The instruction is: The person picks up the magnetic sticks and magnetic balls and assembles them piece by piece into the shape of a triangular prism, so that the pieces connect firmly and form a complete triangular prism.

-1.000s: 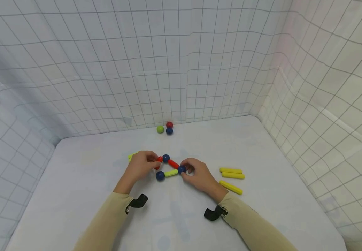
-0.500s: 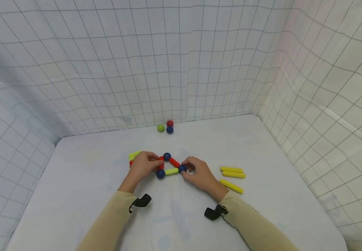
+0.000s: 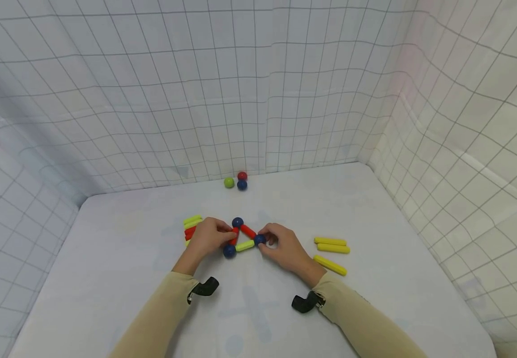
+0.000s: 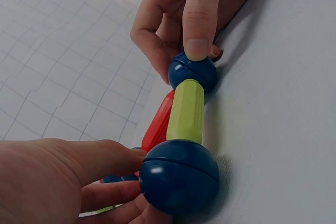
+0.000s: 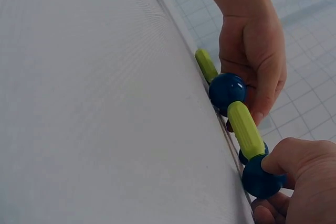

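Note:
Three dark blue balls and short rods form a small triangle on the white table. My left hand [image 3: 209, 237] pinches a red rod [image 3: 235, 235] that spans from the far blue ball [image 3: 238, 222] to the near left blue ball [image 3: 229, 251]. With thumb and fingers my right hand [image 3: 285, 248] holds the right blue ball [image 4: 192, 72]. A yellow-green rod [image 4: 186, 111] joins that ball to the near left one, and another red rod [image 3: 248, 231] runs from it to the far ball. In the right wrist view, the yellow-green rod lies between two balls.
Behind the triangle sit a green ball [image 3: 229, 182], a red ball [image 3: 242, 176] and a blue ball [image 3: 242, 185]. Three yellow rods [image 3: 333, 248] lie at the right. Left of my left hand are yellow-green rods [image 3: 192, 219] and red rods [image 3: 189, 230], partly hidden. Grid-patterned cloth [image 3: 222, 99] rises behind the table.
My left hand has moved slightly right, bringing the red rod from beside the far ball into the gap between the far and near left balls. My right hand stays on its ball.

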The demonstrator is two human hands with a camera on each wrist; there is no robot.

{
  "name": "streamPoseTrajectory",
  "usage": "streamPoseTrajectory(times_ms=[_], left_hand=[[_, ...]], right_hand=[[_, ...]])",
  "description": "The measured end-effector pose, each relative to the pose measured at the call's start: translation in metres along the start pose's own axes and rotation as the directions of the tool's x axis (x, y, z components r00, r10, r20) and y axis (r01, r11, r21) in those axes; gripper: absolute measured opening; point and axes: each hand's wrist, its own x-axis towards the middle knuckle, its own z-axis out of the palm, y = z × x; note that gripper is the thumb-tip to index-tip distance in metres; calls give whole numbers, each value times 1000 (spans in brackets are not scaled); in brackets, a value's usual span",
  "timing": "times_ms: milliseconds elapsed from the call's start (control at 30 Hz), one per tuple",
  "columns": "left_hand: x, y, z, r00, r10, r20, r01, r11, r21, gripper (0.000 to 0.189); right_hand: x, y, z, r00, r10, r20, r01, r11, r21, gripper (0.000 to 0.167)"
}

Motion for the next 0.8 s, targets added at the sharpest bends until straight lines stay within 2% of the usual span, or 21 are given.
streamPoseTrajectory(times_ms=[800], left_hand=[[-2,7,3,1000,0,-17,0,1000,28,29]], right_hand=[[0,-4,-1,1000,12,4,-12,1000,1,21]])
